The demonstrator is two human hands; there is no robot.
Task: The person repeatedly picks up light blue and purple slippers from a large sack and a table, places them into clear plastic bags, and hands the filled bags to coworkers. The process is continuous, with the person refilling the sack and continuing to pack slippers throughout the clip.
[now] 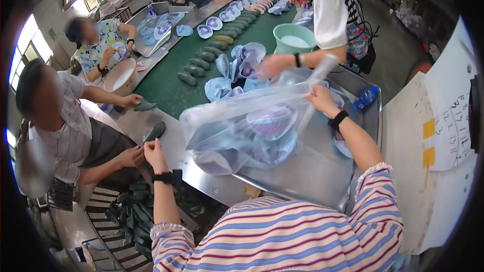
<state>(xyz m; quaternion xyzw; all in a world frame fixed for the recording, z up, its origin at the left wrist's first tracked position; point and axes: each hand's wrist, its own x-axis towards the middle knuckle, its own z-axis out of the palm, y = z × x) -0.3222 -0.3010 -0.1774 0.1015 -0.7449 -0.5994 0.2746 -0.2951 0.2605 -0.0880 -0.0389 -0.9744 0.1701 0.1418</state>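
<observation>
My right hand (322,102) grips the gathered upper end of a clear plastic bag (212,116), right of the belt's near end. Inside and beneath the film show several pale blue and purple cupped fabric pieces (269,126), partly blurred. My left hand (156,157) is closed, fingertips pinched together, at the table's left edge. Just beyond those fingertips is a dark green foot-shaped form (155,131), beside a co-worker's hand (132,156). Whether my left fingers hold anything I cannot make out. The bag's left end hangs apart from my left hand.
Rows of green forms (204,55) and purple-blue pieces (214,23) lie on a green belt (161,83). Across it, a co-worker's blurred arm (282,64) reaches near the bag, by a mint basin (287,45). A blue bottle (365,98) lies on the metal tray (312,184).
</observation>
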